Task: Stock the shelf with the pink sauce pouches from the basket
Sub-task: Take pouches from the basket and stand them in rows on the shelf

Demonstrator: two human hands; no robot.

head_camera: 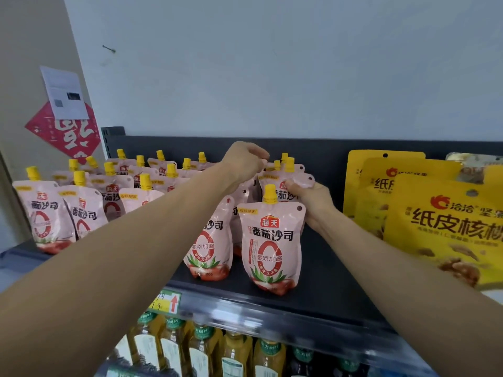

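Pink stand-up pouches point(81, 210) with yellow screw caps fill the left and middle of a dark metal shelf point(321, 289), standing upright in rows. Sixteen caps can be counted; at least one more pouch has its cap hidden behind the left forearm. The front pouch point(270, 243) shows its label best: a red "海天" badge, "番茄沙司" in black, and a large red ring holding "零添加酱" above a picture of tomatoes.

Right behind it stands the held pouch point(283, 193), whose top corner with the hang hole the right hand point(313, 198) grips between thumb and fingers. The left hand point(245, 161) is curled into a pinch over the rear pouches near the caps. Whether its fingertips hold anything cannot be told.

Three yellow bags point(446, 229) lean at the right end of the shelf, printed "洽洽" and "纸皮核桃", with walnuts pictured. A pale packet shows behind them.

A yellow price tag point(166, 302) with a red arrow sits on the shelf edge; its digits are blurred. Below stand five bottles point(204, 346) of yellowish liquid with green caps. A white sheet point(65, 92) overlaps a red diamond paper point(68, 131) on the wall.
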